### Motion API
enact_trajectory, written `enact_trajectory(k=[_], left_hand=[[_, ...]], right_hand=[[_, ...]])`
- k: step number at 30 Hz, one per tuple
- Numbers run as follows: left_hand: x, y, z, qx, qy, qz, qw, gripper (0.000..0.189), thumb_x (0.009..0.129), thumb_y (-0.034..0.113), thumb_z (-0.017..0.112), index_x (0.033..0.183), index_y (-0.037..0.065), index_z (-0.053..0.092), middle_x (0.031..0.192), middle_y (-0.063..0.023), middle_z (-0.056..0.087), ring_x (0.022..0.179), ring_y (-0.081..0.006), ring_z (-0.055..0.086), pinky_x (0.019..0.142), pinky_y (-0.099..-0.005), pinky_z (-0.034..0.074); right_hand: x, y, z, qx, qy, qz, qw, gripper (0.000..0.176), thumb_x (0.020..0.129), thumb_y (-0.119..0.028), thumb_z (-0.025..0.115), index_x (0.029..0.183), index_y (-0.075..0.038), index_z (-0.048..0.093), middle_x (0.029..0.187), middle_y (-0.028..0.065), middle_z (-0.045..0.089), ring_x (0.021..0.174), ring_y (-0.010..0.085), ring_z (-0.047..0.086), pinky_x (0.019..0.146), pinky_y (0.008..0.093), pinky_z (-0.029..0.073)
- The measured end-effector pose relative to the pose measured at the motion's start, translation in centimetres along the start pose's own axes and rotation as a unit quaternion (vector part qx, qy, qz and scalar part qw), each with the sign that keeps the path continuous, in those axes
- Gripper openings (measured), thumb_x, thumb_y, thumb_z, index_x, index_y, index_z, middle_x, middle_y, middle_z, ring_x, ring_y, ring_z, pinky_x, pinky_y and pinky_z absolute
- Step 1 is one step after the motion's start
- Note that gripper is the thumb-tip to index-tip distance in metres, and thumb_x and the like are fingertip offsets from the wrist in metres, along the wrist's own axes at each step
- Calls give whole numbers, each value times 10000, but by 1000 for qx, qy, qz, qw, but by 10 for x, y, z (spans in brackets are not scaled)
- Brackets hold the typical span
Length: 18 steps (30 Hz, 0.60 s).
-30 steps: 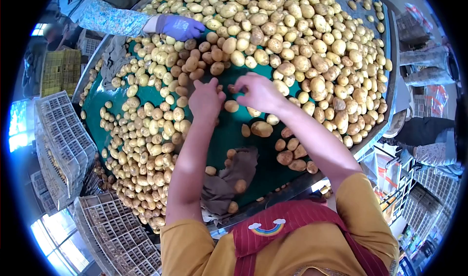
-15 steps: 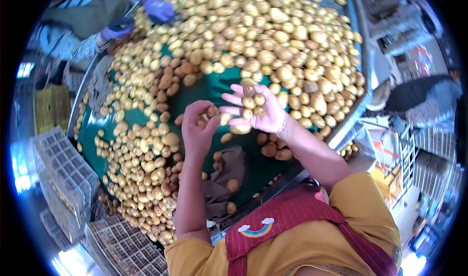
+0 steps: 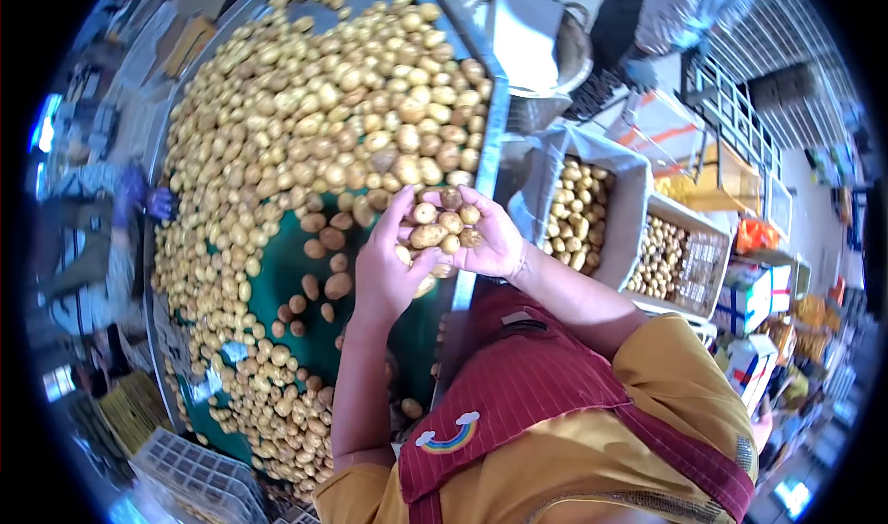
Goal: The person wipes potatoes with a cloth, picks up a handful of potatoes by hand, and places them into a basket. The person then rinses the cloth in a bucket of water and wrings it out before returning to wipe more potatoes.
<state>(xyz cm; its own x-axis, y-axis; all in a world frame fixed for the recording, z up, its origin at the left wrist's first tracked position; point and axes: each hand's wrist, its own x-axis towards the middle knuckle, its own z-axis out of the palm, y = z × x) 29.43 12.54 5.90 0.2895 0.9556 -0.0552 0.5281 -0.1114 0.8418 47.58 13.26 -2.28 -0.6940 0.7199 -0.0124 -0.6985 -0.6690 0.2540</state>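
Note:
Several small potatoes (image 3: 450, 222) lie together between my two hands, above the near right part of the sorting table (image 3: 277, 274). My left hand (image 3: 398, 256) curls around them from the left, its thumb along the near side. From the right, my right hand (image 3: 495, 242) cups them, palm up. The potatoes differ in size; one at the top is darker brown. Just beyond my hands, a big heap of loose potatoes (image 3: 314, 117) covers the table, and browner ones (image 3: 338, 285) lie scattered on the green surface to the left.
A raised metal edge (image 3: 490, 145) bounds the table on the right. Past it stand a lined crate of potatoes (image 3: 578, 214) and another crate (image 3: 661, 256). A co-worker's purple-gloved hand (image 3: 160, 202) is at the left rim. A plastic crate (image 3: 199, 473) stands at the lower left.
My view has turned to the right, bringing the crates in. My left hand, earlier apart and pinching one potato, now meets my right hand around the small potatoes.

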Motion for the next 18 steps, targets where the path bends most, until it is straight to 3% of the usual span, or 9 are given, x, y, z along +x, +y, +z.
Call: enact_trajectory(k=[1, 2, 5, 6, 9, 10, 13, 15, 18], left_hand=[[3, 5, 8, 26, 10, 44, 999, 796, 755, 75, 804, 1478, 94, 471, 1221, -128, 659, 945, -234, 678, 845, -359, 572], [6, 14, 17, -52, -7, 67, 996, 770, 786, 41, 786, 1479, 53, 451, 1238, -118, 649, 1061, -214, 652, 898, -338, 549], [12, 25, 49, -233, -10, 16, 972, 735, 811, -9, 755, 1473, 15, 437, 1301, -119, 624, 1192, -193, 591, 969, -314, 507], [11, 23, 52, -188, -19, -20, 982, 720, 824, -30, 726, 1478, 13, 429, 1358, -123, 595, 1290, -191, 521, 1041, -322, 459], [13, 43, 65, -284, -42, -167, 943, 592, 882, -20, 635, 1446, 49, 469, 1341, -75, 617, 835, -64, 586, 622, -201, 473], [9, 41, 74, -264, -23, -174, 948, 553, 897, -16, 599, 1432, 64, 482, 1308, -47, 633, 660, -16, 487, 486, -173, 354], [0, 28, 80, -246, -53, -214, 944, 460, 903, 5, 588, 1359, 44, 543, 1243, -34, 645, 619, -22, 476, 489, -173, 352], [-14, 5, 78, -297, -68, -178, 935, 352, 939, 40, 580, 1291, 40, 579, 1171, -28, 657, 591, -25, 458, 479, -181, 345], [-28, -4, 75, -282, -56, -221, 932, 263, 986, 96, 568, 1243, 46, 591, 1064, -27, 647, 569, -25, 443, 465, -186, 332]], right_hand=[[-11, -4, 3, -8, 2, -18, 1000, 494, 1032, -416, 479, 1351, -48, 561, 1492, 191, 499, 1386, 435, 464, 1074, 560, 473], [-21, -7, 5, -5, 22, -48, 999, 492, 1025, -430, 505, 1330, -49, 570, 1488, 189, 504, 1389, 437, 458, 1079, 593, 455], [-55, -19, 18, -4, -9, -101, 995, 498, 1020, -442, 519, 1319, -47, 575, 1474, 185, 516, 1390, 439, 454, 1088, 623, 434], [-67, -23, 17, -24, 5, -136, 990, 500, 1013, -447, 539, 1313, -49, 577, 1462, 182, 525, 1385, 442, 458, 1098, 640, 416], [-105, -45, 15, -24, 16, -211, 977, 469, 1014, -453, 548, 1263, -58, 592, 1432, 180, 545, 1377, 435, 464, 1119, 648, 389], [-118, -53, 14, -13, 7, -238, 971, 467, 1018, -461, 537, 1240, -53, 591, 1417, 178, 556, 1372, 430, 467, 1118, 655, 387], [-160, -78, 22, -8, 9, -314, 949, 447, 1019, -463, 536, 1223, -70, 590, 1406, 176, 563, 1376, 440, 459, 1116, 658, 388], [-190, -101, 25, 10, 10, -373, 928, 468, 1026, -483, 511, 1226, -66, 581, 1395, 180, 566, 1373, 436, 462, 1121, 652, 387], [-236, -138, 46, -13, 62, -515, 855, 519, 1043, -489, 471, 1259, -23, 543, 1324, 196, 592, 1308, 401, 527, 1098, 632, 426]])
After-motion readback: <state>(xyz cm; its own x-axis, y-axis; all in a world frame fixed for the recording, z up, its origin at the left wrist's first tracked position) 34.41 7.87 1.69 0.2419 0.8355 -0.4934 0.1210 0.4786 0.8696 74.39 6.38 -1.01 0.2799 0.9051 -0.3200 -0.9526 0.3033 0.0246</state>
